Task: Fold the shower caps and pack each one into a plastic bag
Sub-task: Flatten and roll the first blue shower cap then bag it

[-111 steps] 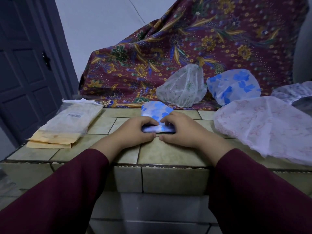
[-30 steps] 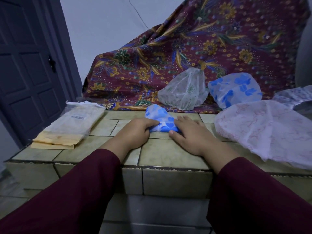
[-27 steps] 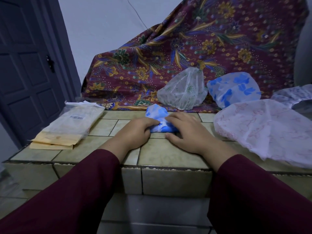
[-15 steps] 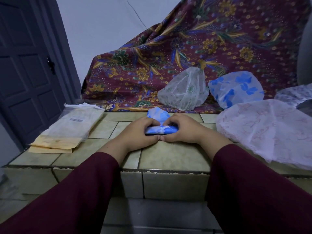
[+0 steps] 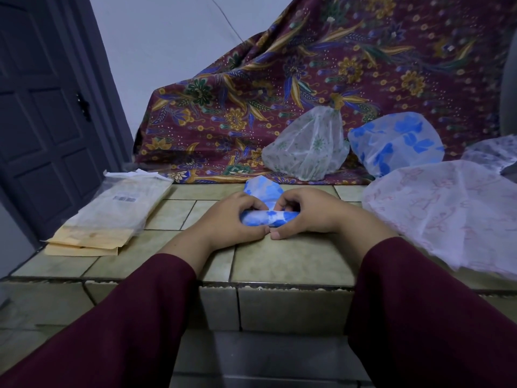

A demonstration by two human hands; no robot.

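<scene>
A blue-flowered shower cap [image 5: 268, 217] lies on the tiled counter [image 5: 288, 261], its near part rolled into a tight tube and its far end still sticking out behind. My left hand [image 5: 229, 219] and my right hand [image 5: 307, 211] both pinch the roll, thumbs meeting in front of it. A stack of clear plastic bags [image 5: 123, 208] on tan card lies at the left. Unfolded caps wait at the back and right: a white green-print cap [image 5: 306, 147], another blue-flowered cap [image 5: 397, 142] and a large pink-print cap [image 5: 447, 211].
A maroon batik cloth [image 5: 307, 79] drapes over something behind the counter. A dark door [image 5: 42, 121] stands at the left. One more pale cap [image 5: 492, 152] shows at the far right edge. The counter's front edge drops off just under my wrists.
My right hand went from pressing flat on the cap to curling around it. Both hands have rolled the cap tighter toward the near side and now pinch it together.
</scene>
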